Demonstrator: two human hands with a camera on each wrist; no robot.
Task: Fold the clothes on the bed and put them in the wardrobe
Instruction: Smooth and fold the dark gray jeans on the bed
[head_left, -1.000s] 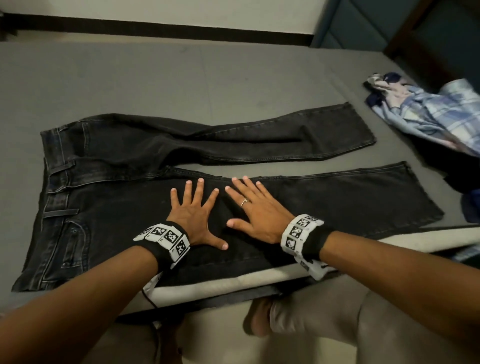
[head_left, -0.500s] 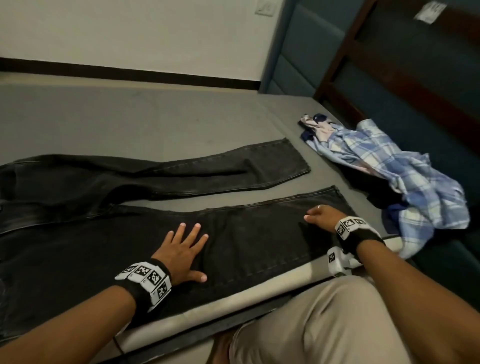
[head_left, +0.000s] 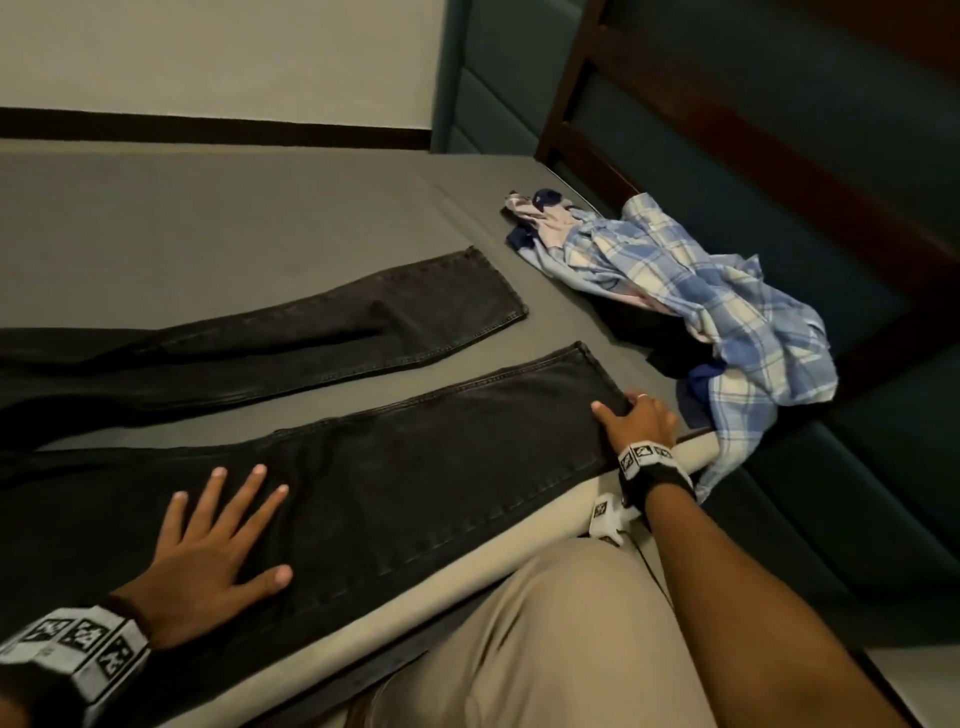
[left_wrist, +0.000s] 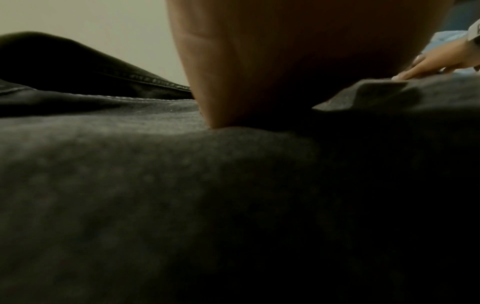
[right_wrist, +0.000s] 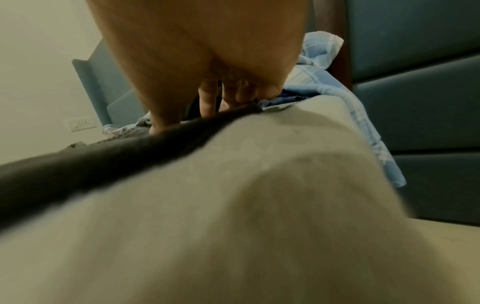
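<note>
Jeans (head_left: 363, 467), black denim, lie spread flat on the grey bed (head_left: 208, 223), both legs extended toward the headboard (head_left: 779, 156). Near leg runs along the mattress edge. Left hand (head_left: 208, 561) rests palm-down on the near leg, fingers straight and spread. Right hand (head_left: 636, 421) is at the near leg's hem, thumb on top of the fabric and fingers curled over the hem edge. Plaid shirt (head_left: 727, 301), blue and white, lies crumpled beside the hem among other garments. Wristbands (head_left: 644, 457) on both wrists carry black-and-white square marker patterns; no readable lettering.
</note>
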